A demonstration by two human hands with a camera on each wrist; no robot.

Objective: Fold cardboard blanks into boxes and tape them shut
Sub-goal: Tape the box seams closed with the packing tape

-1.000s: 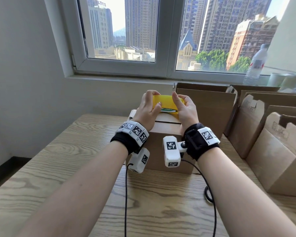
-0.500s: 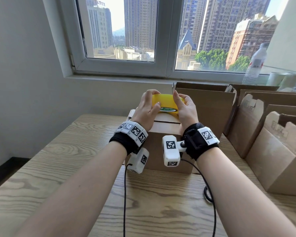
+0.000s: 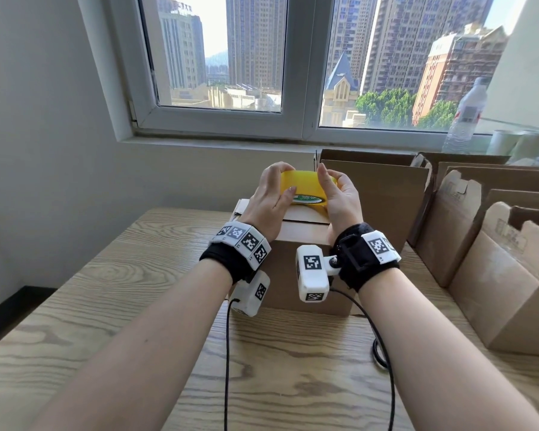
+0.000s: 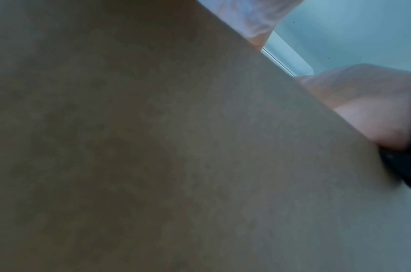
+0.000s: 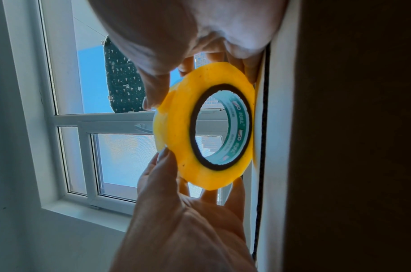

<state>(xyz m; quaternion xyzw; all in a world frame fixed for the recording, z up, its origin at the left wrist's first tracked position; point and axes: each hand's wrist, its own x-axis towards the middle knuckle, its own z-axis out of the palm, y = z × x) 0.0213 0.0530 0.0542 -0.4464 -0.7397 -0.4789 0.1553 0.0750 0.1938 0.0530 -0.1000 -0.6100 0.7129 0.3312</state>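
Observation:
Both hands hold a yellow roll of tape (image 3: pixel 305 185) just above the top of a brown cardboard box (image 3: pixel 296 244) standing on the wooden table (image 3: pixel 106 290). My left hand (image 3: pixel 274 194) grips the roll's left side with the thumb across its front. On the other side, my right hand (image 3: pixel 336 197) curls its fingers over the roll's top. In the right wrist view the roll (image 5: pixel 176 128) shows its green-printed core, with the right hand (image 5: pixel 176 27) above it and the left hand (image 5: pixel 176 211) below. The left wrist view is filled by the box wall (image 4: pixel 153 147). No loose tape end shows.
Several open-topped cardboard boxes (image 3: pixel 495 259) stand in rows along the table's right side. A water bottle (image 3: pixel 467 116) and paper cups (image 3: pixel 511 141) sit on the window sill. Black cables (image 3: pixel 380 353) trail over the table in front of the box. A wall lies to the left.

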